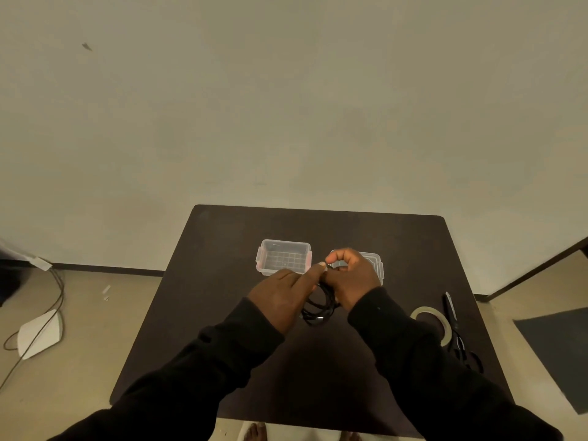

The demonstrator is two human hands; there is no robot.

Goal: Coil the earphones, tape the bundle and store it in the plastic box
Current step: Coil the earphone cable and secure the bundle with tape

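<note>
Black earphones hang in a loose coil between my two hands above the middle of the dark table. My left hand pinches the top of the coil with thumb and fingers. My right hand grips the same spot from the right, its index finger curled above. The clear plastic box stands open and empty just behind my left hand. Its lid lies to the right, mostly hidden behind my right hand. A roll of clear tape lies near the table's right edge.
Black-handled scissors lie beside the tape roll at the right edge. On the floor to the left are a white flat object and cables. A dark mat lies on the floor at the right. My bare feet show below the table's front edge.
</note>
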